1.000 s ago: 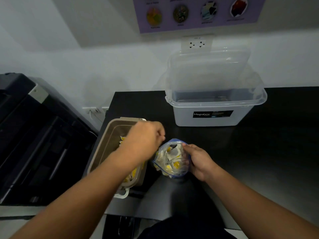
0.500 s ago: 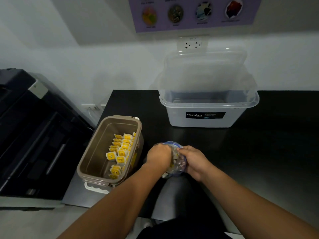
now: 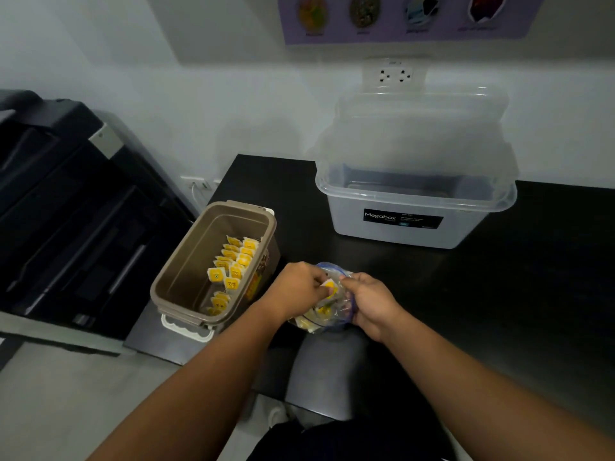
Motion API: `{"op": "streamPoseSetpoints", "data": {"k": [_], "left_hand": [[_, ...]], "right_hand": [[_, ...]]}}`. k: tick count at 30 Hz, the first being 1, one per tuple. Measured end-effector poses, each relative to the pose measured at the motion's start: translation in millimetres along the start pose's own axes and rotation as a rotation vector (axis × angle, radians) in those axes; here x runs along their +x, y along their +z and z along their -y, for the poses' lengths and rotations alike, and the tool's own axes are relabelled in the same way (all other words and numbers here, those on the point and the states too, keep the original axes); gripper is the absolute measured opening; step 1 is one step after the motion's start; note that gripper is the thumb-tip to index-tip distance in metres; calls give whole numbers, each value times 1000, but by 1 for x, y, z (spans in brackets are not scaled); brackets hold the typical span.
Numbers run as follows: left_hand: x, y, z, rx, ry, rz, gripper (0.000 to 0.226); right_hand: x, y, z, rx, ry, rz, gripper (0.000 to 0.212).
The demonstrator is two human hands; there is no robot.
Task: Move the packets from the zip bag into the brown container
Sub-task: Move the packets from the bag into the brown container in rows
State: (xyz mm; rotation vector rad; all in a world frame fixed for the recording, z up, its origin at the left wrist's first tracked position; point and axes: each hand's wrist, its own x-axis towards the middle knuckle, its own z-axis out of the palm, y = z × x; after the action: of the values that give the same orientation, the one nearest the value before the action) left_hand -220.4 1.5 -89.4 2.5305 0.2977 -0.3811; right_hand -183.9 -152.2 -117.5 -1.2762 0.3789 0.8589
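A clear zip bag (image 3: 327, 312) with a blue seal sits on the black table (image 3: 499, 294), holding several yellow-and-white packets. My right hand (image 3: 371, 302) grips the bag's right side and keeps its mouth open. My left hand (image 3: 298, 289) is at the mouth of the bag and pinches one yellow packet (image 3: 329, 289). To the left stands the brown container (image 3: 186, 261), open, with several yellow packets (image 3: 233, 264) lined along its right inner wall.
A translucent lidded storage box (image 3: 416, 197) labelled Megabox stands at the back of the table against the wall. A large black machine (image 3: 66, 211) fills the left side. The brown container sits at the table's left corner, near the edge.
My left hand went from over the brown container to the bag's mouth, reached in, and now pinches a yellow packet there. My right hand has stayed on the bag.
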Motion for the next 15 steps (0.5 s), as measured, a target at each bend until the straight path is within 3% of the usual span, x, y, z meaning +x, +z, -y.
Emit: {"op": "streamPoseSetpoints", "data": {"k": [4,8,15], "left_hand": [[-7,-3,-2,-178,-59,-65,19],[-8,-9,8,-346,-86,-10,8],[-15,-54,9,-408,32,-62,6]], "right_hand": [[0,3,1,35,-3,25,12],[-2,9,3,45,-2,23,8],[2,27,1,80,-21,-59,10]]}}
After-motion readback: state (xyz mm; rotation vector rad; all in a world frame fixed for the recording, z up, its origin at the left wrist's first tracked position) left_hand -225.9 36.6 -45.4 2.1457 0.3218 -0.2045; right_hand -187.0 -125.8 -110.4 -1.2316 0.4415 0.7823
